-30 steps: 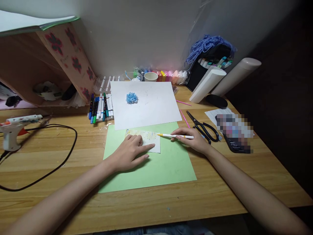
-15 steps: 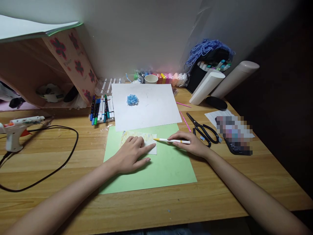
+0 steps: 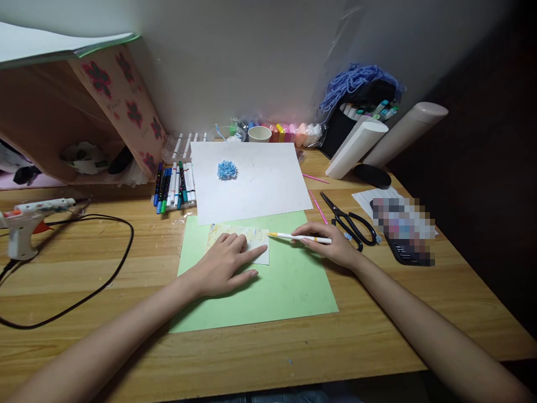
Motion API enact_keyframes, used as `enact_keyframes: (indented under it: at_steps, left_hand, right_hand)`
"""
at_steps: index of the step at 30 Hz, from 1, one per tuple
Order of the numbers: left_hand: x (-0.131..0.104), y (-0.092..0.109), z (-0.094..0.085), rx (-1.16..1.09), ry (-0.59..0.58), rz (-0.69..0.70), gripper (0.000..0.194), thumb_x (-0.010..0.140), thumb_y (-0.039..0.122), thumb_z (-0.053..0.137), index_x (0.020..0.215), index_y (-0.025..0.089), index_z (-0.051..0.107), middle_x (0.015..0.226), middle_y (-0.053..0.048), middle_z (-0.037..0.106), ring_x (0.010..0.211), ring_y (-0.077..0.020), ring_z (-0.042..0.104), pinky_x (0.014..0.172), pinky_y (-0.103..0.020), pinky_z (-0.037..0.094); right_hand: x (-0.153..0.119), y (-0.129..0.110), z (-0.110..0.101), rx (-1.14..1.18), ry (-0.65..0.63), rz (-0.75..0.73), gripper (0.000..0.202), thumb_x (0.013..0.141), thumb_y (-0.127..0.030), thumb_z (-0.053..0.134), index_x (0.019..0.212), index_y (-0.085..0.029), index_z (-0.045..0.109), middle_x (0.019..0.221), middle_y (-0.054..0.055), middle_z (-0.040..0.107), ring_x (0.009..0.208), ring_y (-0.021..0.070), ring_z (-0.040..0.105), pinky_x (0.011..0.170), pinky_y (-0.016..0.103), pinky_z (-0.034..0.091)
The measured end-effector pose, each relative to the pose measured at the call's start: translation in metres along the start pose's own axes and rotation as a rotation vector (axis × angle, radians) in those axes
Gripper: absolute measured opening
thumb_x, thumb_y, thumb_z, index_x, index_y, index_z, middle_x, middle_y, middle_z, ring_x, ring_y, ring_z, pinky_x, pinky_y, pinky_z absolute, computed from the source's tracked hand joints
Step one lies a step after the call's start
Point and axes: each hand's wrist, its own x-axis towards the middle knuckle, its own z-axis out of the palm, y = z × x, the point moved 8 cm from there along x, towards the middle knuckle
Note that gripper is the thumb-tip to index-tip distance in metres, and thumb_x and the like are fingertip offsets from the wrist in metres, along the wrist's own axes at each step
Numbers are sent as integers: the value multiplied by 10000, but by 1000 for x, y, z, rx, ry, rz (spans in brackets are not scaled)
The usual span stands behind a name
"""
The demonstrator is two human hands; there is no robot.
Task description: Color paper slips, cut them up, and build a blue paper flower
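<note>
My left hand [image 3: 226, 263] lies on a small white card [image 3: 262, 256] streaked with yellow and some blue, its index finger and thumb stretched out and the other fingers bent. Between the fingers of my right hand [image 3: 329, 243] is a white marker [image 3: 300, 238] with a yellow tip, which points left at the card's right edge. Beneath the card is a green sheet [image 3: 289, 291]. A white sheet [image 3: 260, 190] lies behind it, with a fluffy blue clump [image 3: 227, 170] on top.
Black scissors [image 3: 348, 221] and pink sticks [image 3: 318, 206] lie right of the sheets. Several markers [image 3: 174, 187] are at the back left, near a pink box [image 3: 121, 112]. A glue gun [image 3: 29, 224] with its cable is far left. White tubes [image 3: 356, 148] and a paper cup [image 3: 259, 134] stand behind.
My right hand has shifted slightly right and up with the marker, whose tip moved from over the card to its right edge. My left hand has stayed in place.
</note>
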Motion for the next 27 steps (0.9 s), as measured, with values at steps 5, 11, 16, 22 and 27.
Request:
enact_keyframes:
  at_steps: [5,11,16,22,27]
  left_hand:
    - [-1,0,-1,-8,24,4,558,927,542,313,1423,290,353,947,-69,477,853,-220,404,802,-385,323]
    - [-1,0,-2,-4,39,15,557,927,537,320,1426,292,347,937,-66,478,848,-217,401,797,-384,327]
    - [-1,0,-1,-7,26,7,549,930,528,318,1423,290,353,938,-69,474,852,-219,402,798,-385,327]
    - [-1,1,-3,-23,26,-16,516,936,500,331,1402,285,387,936,-68,481,853,-219,415,799,-386,324]
    - [-2,-2,-8,-1,99,-33,461,947,424,340,1352,238,460,944,-77,503,850,-220,428,798,-389,319]
  right_hand:
    - [0,1,0,6,-11,-4,208,858,-327,579,988,-200,680,945,65,706,880,201,645,781,312,480]
    - [-1,0,1,-14,-18,-28,213,843,-344,594,961,-197,695,938,74,710,856,210,646,769,325,487]
    - [-1,3,-1,15,3,-9,226,848,-349,584,964,-185,688,919,78,712,838,212,652,734,315,490]
    - [-2,5,-4,74,43,3,217,850,-349,588,967,-186,670,884,70,712,824,203,656,720,307,492]
    - [-3,2,0,53,12,-14,222,847,-348,590,967,-184,678,923,81,709,841,207,658,737,319,504]
